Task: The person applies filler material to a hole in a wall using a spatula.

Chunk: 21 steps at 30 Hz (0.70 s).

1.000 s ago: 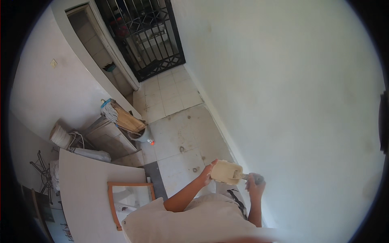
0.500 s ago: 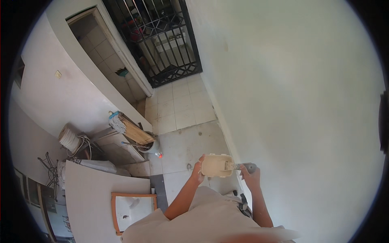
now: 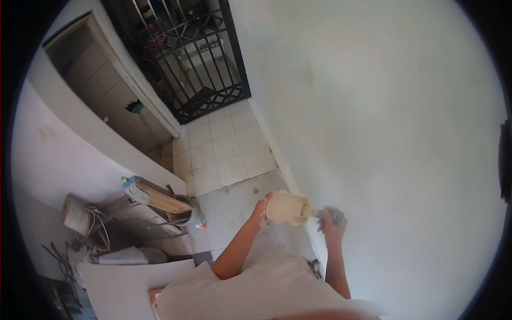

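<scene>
My left hand (image 3: 261,212) grips the left side of a cream plastic tub (image 3: 285,208), held up in front of my body. Inside the tub is a cream-coloured layer that looks like paste, though its texture is too blurred to tell. In my right hand (image 3: 334,228) is a putty knife with a dark grey handle (image 3: 336,215). Its blade reaches left over the tub's right end, apparently touching the inside there.
A pale wall (image 3: 400,160) runs close along my right. Ahead stands a black metal gate (image 3: 205,80), with a doorway to its left. At left are a mop (image 3: 137,192), a grey bucket (image 3: 196,214) and a spool of white cord (image 3: 77,216). Tiles (image 3: 213,144) cover the floor.
The view has turned, so gate and mop appear further left. Both hands still hold the tub and putty knife; the tub has tilted slightly, its right end lower.
</scene>
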Each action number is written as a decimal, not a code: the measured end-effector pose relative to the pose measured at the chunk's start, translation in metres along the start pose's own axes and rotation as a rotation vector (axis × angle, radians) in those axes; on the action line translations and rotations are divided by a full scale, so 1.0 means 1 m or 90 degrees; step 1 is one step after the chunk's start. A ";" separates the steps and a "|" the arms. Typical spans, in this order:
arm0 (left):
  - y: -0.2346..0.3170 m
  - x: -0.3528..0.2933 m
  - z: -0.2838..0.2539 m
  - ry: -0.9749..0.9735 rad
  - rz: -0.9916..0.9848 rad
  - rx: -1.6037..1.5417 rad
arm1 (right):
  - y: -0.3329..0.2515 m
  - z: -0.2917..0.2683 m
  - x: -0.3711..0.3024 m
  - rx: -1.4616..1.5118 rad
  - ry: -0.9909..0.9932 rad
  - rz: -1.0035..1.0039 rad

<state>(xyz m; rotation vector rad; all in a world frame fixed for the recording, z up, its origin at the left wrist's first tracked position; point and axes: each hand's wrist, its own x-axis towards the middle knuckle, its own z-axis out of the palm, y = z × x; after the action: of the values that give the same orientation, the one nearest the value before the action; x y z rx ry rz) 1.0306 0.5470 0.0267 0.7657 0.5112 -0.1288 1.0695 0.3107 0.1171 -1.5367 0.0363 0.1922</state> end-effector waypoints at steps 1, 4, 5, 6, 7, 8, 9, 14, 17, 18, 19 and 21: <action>0.015 0.012 -0.005 -0.002 -0.025 0.007 | -0.001 0.013 0.010 0.001 0.017 0.027; 0.072 0.039 -0.004 0.040 0.003 0.070 | -0.019 0.055 0.046 -0.048 -0.002 0.069; 0.093 0.052 -0.008 0.052 -0.009 0.110 | -0.024 0.066 0.056 -0.090 0.013 0.035; 0.103 0.061 -0.012 0.040 0.012 0.090 | -0.031 0.075 0.063 -0.133 0.026 0.005; 0.120 0.066 -0.007 0.056 0.026 0.085 | -0.042 0.084 0.066 -0.144 0.044 0.002; 0.135 0.067 0.000 0.024 0.051 0.088 | -0.051 0.090 0.068 -0.080 0.054 -0.018; 0.152 0.070 0.006 -0.011 0.087 0.092 | -0.058 0.099 0.073 -0.073 0.079 -0.030; 0.186 0.102 0.007 -0.103 0.006 0.097 | -0.081 0.126 0.081 -0.006 0.136 -0.045; 0.184 0.101 -0.007 -0.173 -0.051 0.099 | -0.067 0.137 0.058 0.006 0.172 -0.051; 0.187 0.100 -0.007 -0.198 -0.064 0.103 | -0.067 0.137 0.051 -0.014 0.206 -0.061; 0.190 0.099 -0.005 -0.210 -0.075 0.105 | -0.067 0.138 0.045 -0.034 0.240 -0.070; 0.193 0.097 -0.003 -0.234 -0.068 0.162 | -0.070 0.146 0.031 -0.059 0.291 -0.060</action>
<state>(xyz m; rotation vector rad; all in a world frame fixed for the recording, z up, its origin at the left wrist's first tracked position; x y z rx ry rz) 1.1702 0.6946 0.0993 0.9378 0.1856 -0.4311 1.0962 0.4577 0.1875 -1.6446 0.3195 -0.2378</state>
